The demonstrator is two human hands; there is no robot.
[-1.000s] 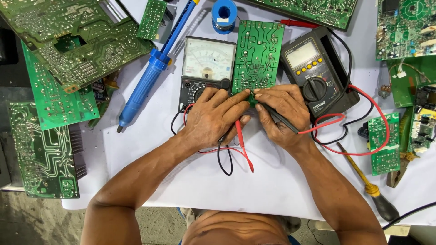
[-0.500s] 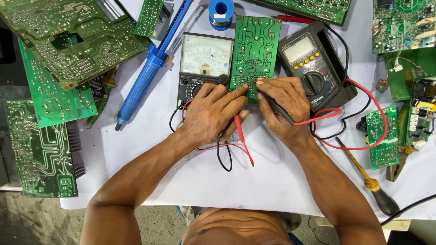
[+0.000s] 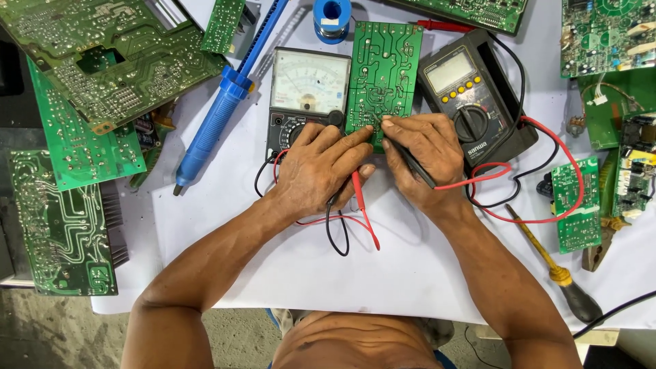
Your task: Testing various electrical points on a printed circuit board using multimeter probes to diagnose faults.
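A green circuit board (image 3: 383, 72) lies solder side up between an analog meter (image 3: 308, 89) and a black digital multimeter (image 3: 468, 102). My left hand (image 3: 321, 167) rests on the board's lower left edge with a red probe (image 3: 360, 198) under its fingers. My right hand (image 3: 424, 157) grips a black probe (image 3: 410, 158) like a pen, its tip touching the board's lower edge. Red and black leads (image 3: 540, 184) loop from the digital multimeter to my hands.
A blue desoldering pump (image 3: 222, 113) lies left of the analog meter. Large green boards (image 3: 75, 137) cover the left side, smaller boards (image 3: 574, 205) the right. A solder spool (image 3: 332, 19) sits at the top. A yellow-shafted screwdriver (image 3: 553, 270) lies at the lower right on the white tabletop (image 3: 410, 273).
Both hands stay on the board's lower edge; the fingers of both shifted slightly along it. The view moved a little.
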